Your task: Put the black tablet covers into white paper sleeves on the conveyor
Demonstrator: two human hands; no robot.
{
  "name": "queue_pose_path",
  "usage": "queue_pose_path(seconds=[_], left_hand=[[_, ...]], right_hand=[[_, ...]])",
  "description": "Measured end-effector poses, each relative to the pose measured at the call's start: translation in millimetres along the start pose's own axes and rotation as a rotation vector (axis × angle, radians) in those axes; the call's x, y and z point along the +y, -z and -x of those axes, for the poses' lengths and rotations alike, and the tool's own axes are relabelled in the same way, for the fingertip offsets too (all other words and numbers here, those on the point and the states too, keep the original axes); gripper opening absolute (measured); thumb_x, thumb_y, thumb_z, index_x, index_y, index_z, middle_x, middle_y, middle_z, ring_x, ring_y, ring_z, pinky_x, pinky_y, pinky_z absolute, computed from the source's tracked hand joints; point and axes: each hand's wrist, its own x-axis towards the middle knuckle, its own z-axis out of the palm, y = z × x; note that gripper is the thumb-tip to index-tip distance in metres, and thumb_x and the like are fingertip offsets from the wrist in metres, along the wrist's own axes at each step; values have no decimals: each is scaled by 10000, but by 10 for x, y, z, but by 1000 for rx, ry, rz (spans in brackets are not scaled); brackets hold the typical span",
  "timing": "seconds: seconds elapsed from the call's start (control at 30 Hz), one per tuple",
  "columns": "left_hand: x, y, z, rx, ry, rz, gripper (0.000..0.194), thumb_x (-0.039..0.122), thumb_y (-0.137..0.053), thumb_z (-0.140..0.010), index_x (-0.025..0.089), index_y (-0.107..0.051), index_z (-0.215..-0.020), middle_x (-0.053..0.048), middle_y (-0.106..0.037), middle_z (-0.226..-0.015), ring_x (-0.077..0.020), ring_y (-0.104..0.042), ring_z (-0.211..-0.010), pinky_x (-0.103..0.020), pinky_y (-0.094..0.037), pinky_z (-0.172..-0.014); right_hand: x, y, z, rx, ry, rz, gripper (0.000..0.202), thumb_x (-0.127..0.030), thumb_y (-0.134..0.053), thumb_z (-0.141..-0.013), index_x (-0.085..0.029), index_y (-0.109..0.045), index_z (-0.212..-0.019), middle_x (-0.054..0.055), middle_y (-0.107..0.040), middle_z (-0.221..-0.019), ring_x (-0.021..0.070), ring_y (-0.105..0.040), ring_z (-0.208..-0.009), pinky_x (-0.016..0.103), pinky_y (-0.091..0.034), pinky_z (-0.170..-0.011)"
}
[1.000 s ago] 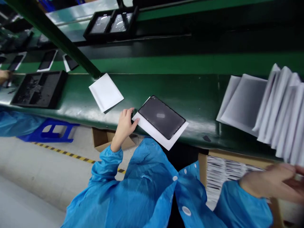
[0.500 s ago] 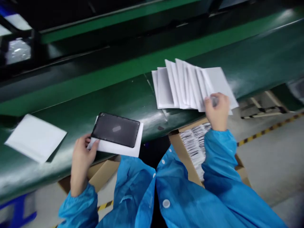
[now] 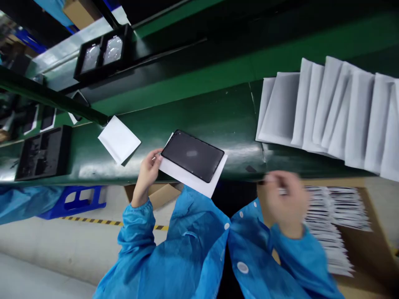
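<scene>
A black tablet-like panel (image 3: 192, 154) lies over a white sheet or sleeve (image 3: 187, 177) at the bench's front edge. My left hand (image 3: 149, 170) pinches the left corner of both. Blurred by motion, my right hand (image 3: 288, 199) hovers in front of the bench edge with curled fingers; whether it holds something small cannot be made out. Beyond it, a fanned row of white sleeves (image 3: 330, 112) lies on the right of the bench. One separate white sleeve (image 3: 120, 140) rests to the left of the panel.
The green bench (image 3: 218, 112) runs across the view. Black trays (image 3: 43, 153) stand at the left, and another (image 3: 102, 52) farther back. Below the bench at right, an open carton (image 3: 368, 249) holds stacked items. A blue stool (image 3: 77, 201) and a blue sleeve (image 3: 28, 201) show at left.
The view has swung left, so things appear farther right. My right hand has come off the fanned sleeves and back towards my body. My left hand keeps its grip by the panel.
</scene>
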Motion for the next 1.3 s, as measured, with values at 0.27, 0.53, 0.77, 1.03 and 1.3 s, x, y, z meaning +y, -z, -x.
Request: queue_pose_path(seconds=[0.27, 0.53, 0.77, 1.03, 1.3], left_hand=[[-11, 148, 260, -156, 47, 244, 535, 685, -769, -898, 225, -712, -1166, -20, -633, -808, -140, -502, -624, -257, -423, -571], [-262, 121, 158, -23, -131, -39, 420, 544, -598, -1045, 207, -647, -1291, -7, -560, -845, -153, -535, -714, -263, -466, -657], [-369, 372, -201, 357, -235, -544, 208, 228, -520, -1033, 188, -688, -1149, -97, -635, -1046, -253, -622, -970, -412, -540, -938], [228, -147, 145, -92, -581, -663, 193, 361, -619, -1051, 215, -657, -1170, -108, -652, -1129, -304, -606, -1100, -461, -511, -998], [261, -576, 491, -243, -626, -674, 422, 375, -679, -1049, 200, -550, -1411, -143, -654, -1266, -309, -635, -1152, -429, -543, -968]], right_hand=[[-408, -822, 366, -365, -238, -426, 474, -626, -684, -880, -288, -399, -1051, 4, -728, -695, 243, -709, -592, 315, -501, -562], [-171, -788, 320, -188, -354, -732, 577, -444, -784, -788, -280, -416, -1201, -71, -685, -681, 183, -641, -461, 302, -541, -531], [175, -528, 303, -111, -398, -899, 550, -321, -814, -744, -265, -611, -1252, -11, -768, -877, 155, -625, -484, 301, -546, -487], [189, -497, 314, -45, -383, -1070, 351, -247, -798, -700, -252, -660, -1023, -53, -663, -754, 138, -603, -514, 260, -513, -430], [163, -460, 278, -13, -396, -1103, 387, -246, -767, -678, -261, -625, -1038, -92, -603, -658, 127, -561, -453, 262, -507, -447]])
